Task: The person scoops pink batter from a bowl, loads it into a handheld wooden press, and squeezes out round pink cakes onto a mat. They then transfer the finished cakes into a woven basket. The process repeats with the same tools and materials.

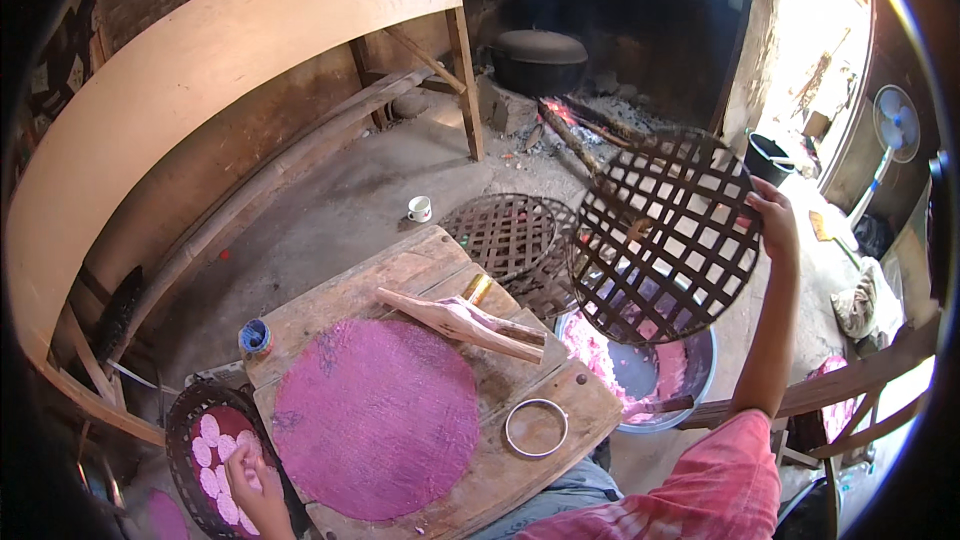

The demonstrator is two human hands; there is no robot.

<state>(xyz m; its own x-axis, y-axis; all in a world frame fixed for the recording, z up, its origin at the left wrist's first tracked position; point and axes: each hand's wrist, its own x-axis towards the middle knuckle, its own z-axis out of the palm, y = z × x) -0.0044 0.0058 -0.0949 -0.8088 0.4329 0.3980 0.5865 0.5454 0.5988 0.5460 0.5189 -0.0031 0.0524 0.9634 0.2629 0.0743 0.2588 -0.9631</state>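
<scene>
My right hand [773, 220] grips the rim of a round, dark, openwork woven tray [668, 238], raised and tilted above a blue-grey basin [707, 380] of pink dough [590, 355]. At the lower left, my left hand [252, 488] reaches into a dark basket [180, 440] among several flat pink discs [209, 429]. Its fingers are curled in, and what they hold is too small to make out. Between my hands, a large round magenta sheet [375, 420] lies flat on the wooden table [590, 410]. A thin metal ring [536, 427] rests right of it.
A forked piece of wood [465, 325] and a blue tin [256, 338] are on the table. More woven trays [500, 235] lie on the floor beyond, near a white cup [420, 209]. A lidded black pot [540, 62] sits by burning wood [556, 112]. A fan [895, 123] stands far right.
</scene>
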